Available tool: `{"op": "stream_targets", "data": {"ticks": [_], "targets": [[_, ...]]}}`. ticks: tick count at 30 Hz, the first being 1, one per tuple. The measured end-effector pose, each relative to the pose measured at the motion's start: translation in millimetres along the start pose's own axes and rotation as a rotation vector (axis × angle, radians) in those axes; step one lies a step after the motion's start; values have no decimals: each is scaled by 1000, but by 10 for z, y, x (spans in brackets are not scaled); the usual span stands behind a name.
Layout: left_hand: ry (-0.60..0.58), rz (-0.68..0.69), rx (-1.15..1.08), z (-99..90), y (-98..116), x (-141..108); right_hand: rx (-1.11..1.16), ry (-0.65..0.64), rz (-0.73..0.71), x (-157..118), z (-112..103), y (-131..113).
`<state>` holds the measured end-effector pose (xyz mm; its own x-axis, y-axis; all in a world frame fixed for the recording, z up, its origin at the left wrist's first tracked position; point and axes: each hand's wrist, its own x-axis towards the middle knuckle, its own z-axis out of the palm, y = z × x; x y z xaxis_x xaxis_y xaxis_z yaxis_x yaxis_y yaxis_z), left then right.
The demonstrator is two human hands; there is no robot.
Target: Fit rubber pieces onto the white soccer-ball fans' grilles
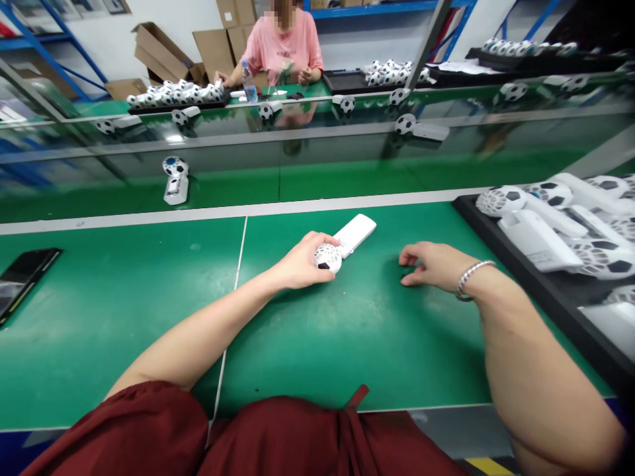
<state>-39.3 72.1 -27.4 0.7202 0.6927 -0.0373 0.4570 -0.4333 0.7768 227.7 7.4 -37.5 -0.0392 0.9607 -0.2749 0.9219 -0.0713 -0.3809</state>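
Observation:
My left hand (310, 262) grips the round head of a football-patterned handheld fan (328, 258), thumb on the near side and fingers over the far side. The fan's white handle (356, 234) points away to the right, over the green table. To the right of it, my right hand (430, 268) hovers above or rests on the tabletop, which I cannot tell. Its fingers are curled with a gap between thumb and forefinger, and nothing shows in it.
A black tray (536, 291) of several similar fans stands at the right. At the left lies a black phone-like object (27, 281). Beyond the table's white edge, a green conveyor (223, 182) carries spaced-out fans, one of them (176, 178) nearby. A person in a pink shirt (285, 49) sits opposite.

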Motion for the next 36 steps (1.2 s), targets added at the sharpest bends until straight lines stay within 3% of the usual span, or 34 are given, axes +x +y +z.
{"op": "stream_targets", "data": {"ticks": [5,11,15,19,23,25,30,36], "targets": [[-23,15,13,-14,16,6,38,-128,31,5,-15,47],[-61,49,23,-55,6,19,48,-53,-110,-35,-5,-59],[-76,16,-39,-83,-14,37,343,15,-276,-82,34,-267],[-76,26,-59,-89,-18,50,624,49,-335,-86,134,-443],[-91,41,-67,-98,-43,51,758,14,-343,-57,251,-528],[-121,36,-119,-110,-74,48,740,10,-424,-41,306,-565],[-194,18,-166,-129,-101,37,538,224,-665,-17,395,-643],[-28,30,45,-85,-20,25,501,408,-568,-57,392,-657]]}}
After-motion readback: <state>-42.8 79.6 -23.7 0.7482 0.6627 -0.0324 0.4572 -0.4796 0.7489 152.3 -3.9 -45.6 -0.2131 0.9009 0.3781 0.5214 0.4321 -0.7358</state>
